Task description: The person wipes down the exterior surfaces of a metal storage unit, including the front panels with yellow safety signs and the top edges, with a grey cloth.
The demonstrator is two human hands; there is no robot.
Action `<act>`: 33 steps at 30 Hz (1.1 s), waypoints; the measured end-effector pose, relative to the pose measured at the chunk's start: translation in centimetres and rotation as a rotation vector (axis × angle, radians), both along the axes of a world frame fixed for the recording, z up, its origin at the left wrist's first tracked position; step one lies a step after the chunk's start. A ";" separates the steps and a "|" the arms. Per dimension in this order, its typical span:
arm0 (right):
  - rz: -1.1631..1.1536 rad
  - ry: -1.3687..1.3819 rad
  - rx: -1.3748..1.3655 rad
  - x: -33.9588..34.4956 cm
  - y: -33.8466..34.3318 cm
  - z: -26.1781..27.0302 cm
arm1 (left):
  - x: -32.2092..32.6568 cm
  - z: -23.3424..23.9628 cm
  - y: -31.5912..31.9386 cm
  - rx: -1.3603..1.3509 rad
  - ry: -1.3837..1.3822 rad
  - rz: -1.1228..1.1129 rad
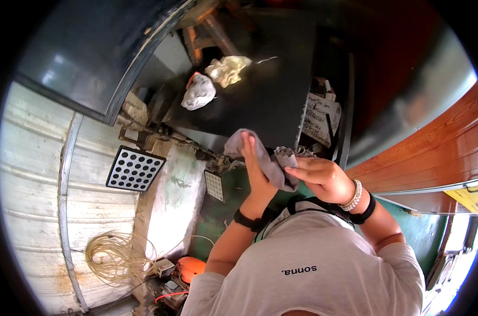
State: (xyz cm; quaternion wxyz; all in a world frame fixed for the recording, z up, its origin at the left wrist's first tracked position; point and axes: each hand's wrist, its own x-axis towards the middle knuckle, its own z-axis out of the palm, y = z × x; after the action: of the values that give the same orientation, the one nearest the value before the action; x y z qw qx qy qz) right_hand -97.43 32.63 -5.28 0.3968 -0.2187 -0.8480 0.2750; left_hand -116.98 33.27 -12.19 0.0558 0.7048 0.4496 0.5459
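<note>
A grey cloth (pixel 272 168) is stretched between my two hands at the middle of the view. My left hand (pixel 254 166) has its fingers extended and close together, with the cloth lying over the fingertips and along the palm. Beside it, my right hand (pixel 328 179) grips a bunched, rough-edged part of the cloth between fingers and thumb. Beyond the hands, a white crumpled cloth or bag (pixel 198 93) and a crumpled yellowish cloth or wrapping (pixel 228 70) rest on a dark tabletop (pixel 262 102).
Papers with writing (pixel 322 118) lie right of the tabletop. A dark panel (pixel 77 51) fills the upper left. Two dotted boards (pixel 135 168) are by the left wall. Coiled pale cable (pixel 112 254) and an orange object (pixel 190 268) are at lower left; wooden panelling (pixel 428 158) stands at right.
</note>
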 end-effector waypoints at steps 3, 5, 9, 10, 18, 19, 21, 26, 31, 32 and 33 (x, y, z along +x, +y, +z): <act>-0.021 0.118 -0.107 2.4 0.2 0.9 | 2.5 1.6 -1.1 -0.101 0.119 -0.042; -0.089 0.115 -0.190 4.4 0.4 1.0 | 3.5 0.7 -1.3 -0.100 0.177 0.014; -0.283 0.152 -0.242 7.7 1.8 -0.8 | 5.1 0.0 -2.1 -0.033 0.342 0.141; -0.289 0.164 -0.265 7.9 2.2 -1.3 | 5.1 -0.3 -2.3 -0.025 0.391 0.165; -0.099 0.114 -0.324 4.2 3.7 -4.7 | 5.0 0.2 -2.3 0.030 0.688 0.345; -0.096 0.108 -0.345 3.4 4.1 -4.8 | 5.0 0.7 -1.9 0.039 0.670 0.338; -0.127 0.148 -0.370 1.6 5.7 -5.2 | 4.7 1.8 -0.8 0.059 0.631 0.330; -0.284 0.359 -0.457 0.2 12.4 -6.4 | 5.9 4.7 1.7 0.122 0.720 0.438; -0.308 0.351 -0.445 0.5 13.1 -6.4 | 6.4 4.6 2.6 0.077 0.681 0.415; -0.292 0.297 -0.412 0.7 12.2 -6.4 | 6.1 4.2 2.4 0.093 0.666 0.407; -0.275 0.242 -0.376 0.9 10.9 -6.1 | 5.9 4.0 2.4 0.111 0.651 0.402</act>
State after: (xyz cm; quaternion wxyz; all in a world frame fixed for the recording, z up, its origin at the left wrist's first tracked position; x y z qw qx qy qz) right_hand -96.53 43.55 -11.39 0.4814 -0.3671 -0.6907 0.3955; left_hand -111.10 35.67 -8.23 -0.2360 0.7410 0.5427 0.3172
